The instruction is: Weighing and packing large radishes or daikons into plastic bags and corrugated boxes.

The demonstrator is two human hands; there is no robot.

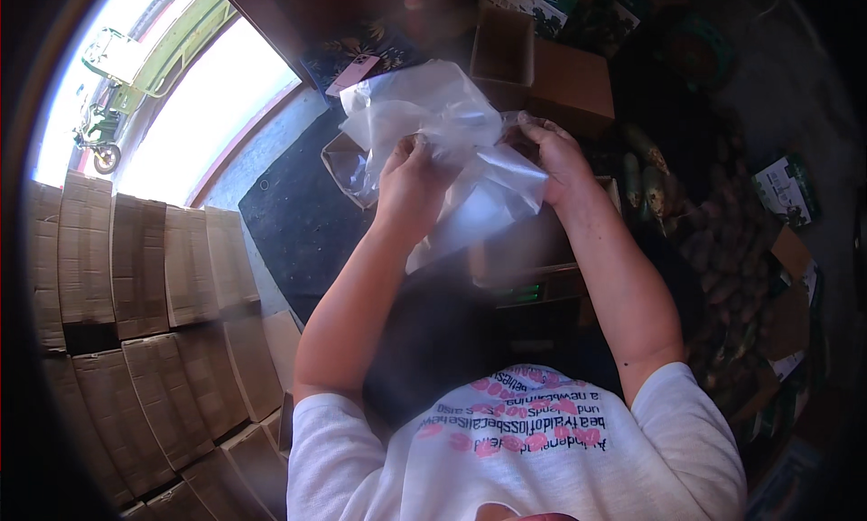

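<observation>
A clear plastic bag (429, 97) is stretched between my two hands, crumpled and spread open at its far side. My left hand (415, 185) pinches its near left part, with the fingertips against the film. On the right, my right hand (555, 155) grips the bag's other side between thumb and fingers. Below the hanging film stands a cardboard box (506, 261), partly covered by the plastic. Just nearer to me, a device with a lit green display (526, 293) shows in shadow. Another open box (346, 160) with plastic inside sits beyond my left hand.
Flattened-looking cardboard boxes (140, 250) are stacked at the left. A pink phone (354, 72) lies at the back. Brown boxes (569, 83) stand behind my right hand. Long pale green vegetables (643, 182) and a heap of brownish roots or tubers (722, 250) lie at the right.
</observation>
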